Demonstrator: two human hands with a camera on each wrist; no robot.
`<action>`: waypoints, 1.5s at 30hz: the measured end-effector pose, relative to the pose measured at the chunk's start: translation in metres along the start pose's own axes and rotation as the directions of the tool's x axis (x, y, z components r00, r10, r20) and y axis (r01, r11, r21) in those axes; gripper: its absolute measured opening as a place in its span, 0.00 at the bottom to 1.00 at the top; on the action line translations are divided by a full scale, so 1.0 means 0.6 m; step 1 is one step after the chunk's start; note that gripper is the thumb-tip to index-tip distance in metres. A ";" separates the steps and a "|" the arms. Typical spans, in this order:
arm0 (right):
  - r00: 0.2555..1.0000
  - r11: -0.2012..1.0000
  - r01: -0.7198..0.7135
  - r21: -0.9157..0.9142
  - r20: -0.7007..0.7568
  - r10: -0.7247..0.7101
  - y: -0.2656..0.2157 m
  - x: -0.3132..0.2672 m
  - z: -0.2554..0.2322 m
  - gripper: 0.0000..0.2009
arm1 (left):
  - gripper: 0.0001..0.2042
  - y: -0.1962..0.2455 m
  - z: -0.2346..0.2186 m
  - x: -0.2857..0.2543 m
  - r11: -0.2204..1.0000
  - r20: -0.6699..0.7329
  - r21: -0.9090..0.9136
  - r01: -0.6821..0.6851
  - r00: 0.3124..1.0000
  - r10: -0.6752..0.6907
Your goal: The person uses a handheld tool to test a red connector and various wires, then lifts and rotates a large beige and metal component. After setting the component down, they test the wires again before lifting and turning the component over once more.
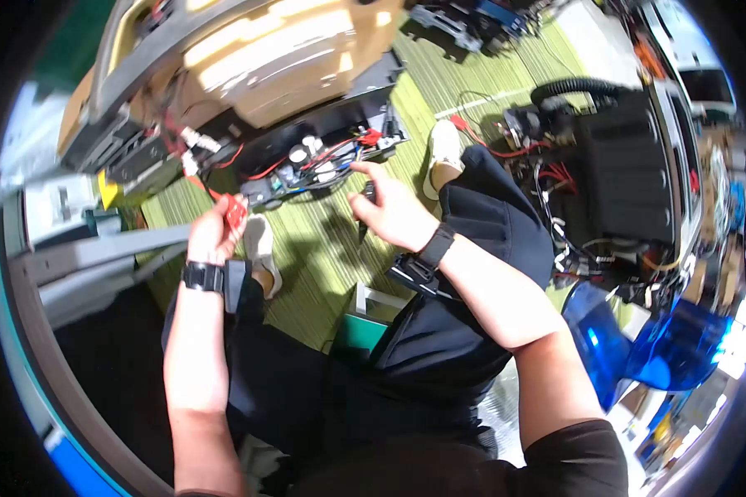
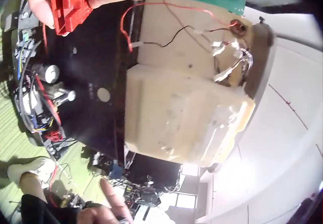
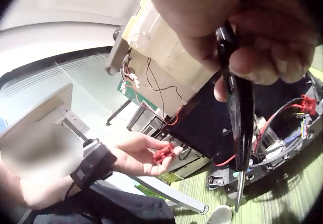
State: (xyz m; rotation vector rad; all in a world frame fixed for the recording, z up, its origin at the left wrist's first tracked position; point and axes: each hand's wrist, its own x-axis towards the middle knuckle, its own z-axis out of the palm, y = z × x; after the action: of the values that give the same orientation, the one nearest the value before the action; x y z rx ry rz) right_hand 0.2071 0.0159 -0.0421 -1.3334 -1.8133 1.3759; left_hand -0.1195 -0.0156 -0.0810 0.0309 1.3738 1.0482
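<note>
My left hand pinches a small red plastic connector block between thumb and fingertips, held up in front of the opened appliance. In the left wrist view the red block sits at my fingertips, a thin red wire looping off toward the cream plastic housing. My right hand is curled round a black-handled screwdriver, its metal tip pointing down toward the green striped carpet, forefinger stretched toward the wiring.

I judge the block light and stiff but brittle at its clips, and the lead on it thin enough to tear out. It is best held by its flat sides, never by the wire. The screwdriver handle looks smooth, so it wants a full wrap of the fingers.

Beyond my hands lies the black base tray of the machine, with capacitors, a circuit board and red, blue and black leads bunched along its edge. My white shoes rest on the carpet beside it.
</note>
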 end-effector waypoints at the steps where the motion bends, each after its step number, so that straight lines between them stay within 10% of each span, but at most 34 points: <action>1: 1.000 1.000 0.003 0.015 0.011 -0.003 -0.018 -0.001 -0.012 0.24 | 0.14 -0.010 0.011 0.004 0.999 -0.025 0.042 0.014 1.000 -0.013; 19: 0.997 0.910 0.022 0.414 -0.081 0.012 -0.031 0.001 -0.107 0.11 | 0.18 -0.071 0.148 0.107 0.935 -0.159 0.337 0.110 0.986 -0.058; 23: 0.991 0.903 -0.025 0.429 -0.111 0.081 -0.023 0.003 -0.120 0.10 | 0.26 -0.094 0.089 0.140 0.944 0.094 0.326 0.052 0.992 -0.087; 36: 0.974 0.895 0.084 0.439 -0.227 0.020 -0.023 -0.009 -0.119 0.09 | 0.23 -0.120 0.029 0.197 0.917 -0.016 0.319 0.239 0.969 -0.247; 45: 0.997 0.888 -0.037 0.458 -0.041 0.063 -0.034 -0.010 -0.149 0.09 | 0.21 -0.104 -0.005 0.209 0.911 -0.011 0.292 0.291 0.954 -0.301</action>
State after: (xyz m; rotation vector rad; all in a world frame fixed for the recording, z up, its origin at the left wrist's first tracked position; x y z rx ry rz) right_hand 0.2748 0.0487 0.0104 -1.1529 -1.3092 1.6488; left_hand -0.1049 0.0242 -0.2143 0.0555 1.4399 0.5844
